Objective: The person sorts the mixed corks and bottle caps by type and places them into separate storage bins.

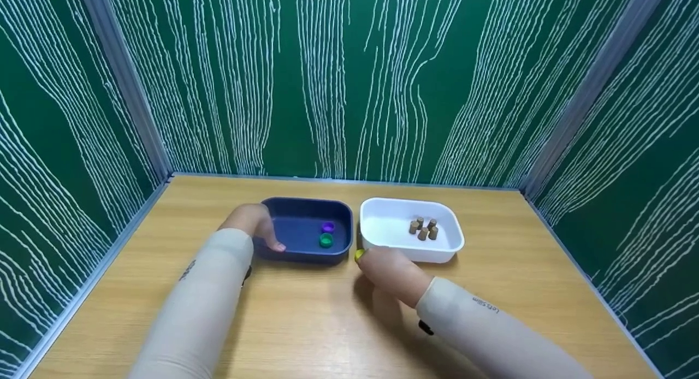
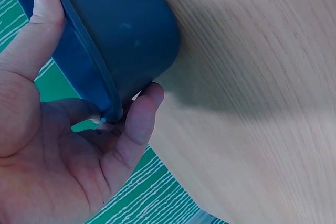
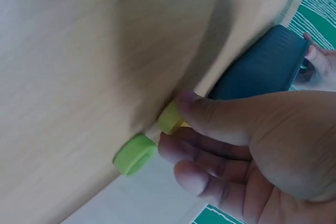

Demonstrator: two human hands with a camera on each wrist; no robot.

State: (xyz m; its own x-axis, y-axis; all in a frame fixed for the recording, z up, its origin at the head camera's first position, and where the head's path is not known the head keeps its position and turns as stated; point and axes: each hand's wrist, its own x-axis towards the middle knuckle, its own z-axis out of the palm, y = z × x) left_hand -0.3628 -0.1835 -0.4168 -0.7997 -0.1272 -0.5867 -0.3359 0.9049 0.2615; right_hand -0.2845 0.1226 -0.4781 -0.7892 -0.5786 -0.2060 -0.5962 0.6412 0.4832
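Observation:
On the left, a dark blue tray (image 1: pixel 295 231) holds a purple cap (image 1: pixel 327 227) and a green cap (image 1: pixel 326 240). My left hand (image 1: pixel 247 219) grips this tray at its left end, with the thumb over the rim and fingers against the outside. Just in front of the white tray (image 1: pixel 382 223), my right hand (image 1: pixel 394 270) pinches a small yellow cap (image 3: pixel 170 117) between thumb and fingers. Right beside it, a light green cap (image 3: pixel 134 155) stands on the table near the white tray; my right hand hides it in the head view.
Several brown corks (image 1: pixel 423 234) stand inside the white tray, toward its right side. Both trays rest side by side on a wooden table (image 1: pixel 306 324). Green walls (image 1: pixel 371 95) with white streaks enclose the table at the back and both sides.

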